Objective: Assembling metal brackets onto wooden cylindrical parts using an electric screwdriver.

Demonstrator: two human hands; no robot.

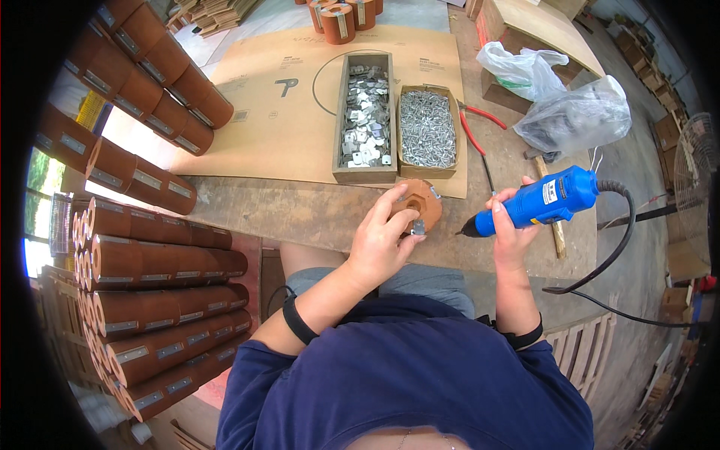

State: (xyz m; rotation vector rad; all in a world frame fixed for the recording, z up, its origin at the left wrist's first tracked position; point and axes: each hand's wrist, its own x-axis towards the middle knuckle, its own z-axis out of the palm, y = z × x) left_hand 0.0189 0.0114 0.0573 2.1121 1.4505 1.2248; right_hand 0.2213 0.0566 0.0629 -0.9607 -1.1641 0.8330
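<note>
My left hand is bent over a reddish-brown cylinder with a round hole in its top, standing at the near edge of the worktable. Thumb and fingers pinch a small metal plate against the cylinder's near side. In my right hand is a blue electric screwdriver, gripped near its black nose. Its tip points left toward the plate, a short gap away. Beyond the cylinder stand a wooden tray of small metal plates and a cardboard box of screws.
Red-handled pliers and a hammer lie right of the box. Plastic bags sit farther back. Brown cylinders with metal strips are stacked at left; several more stand at the far edge. A black cord trails right.
</note>
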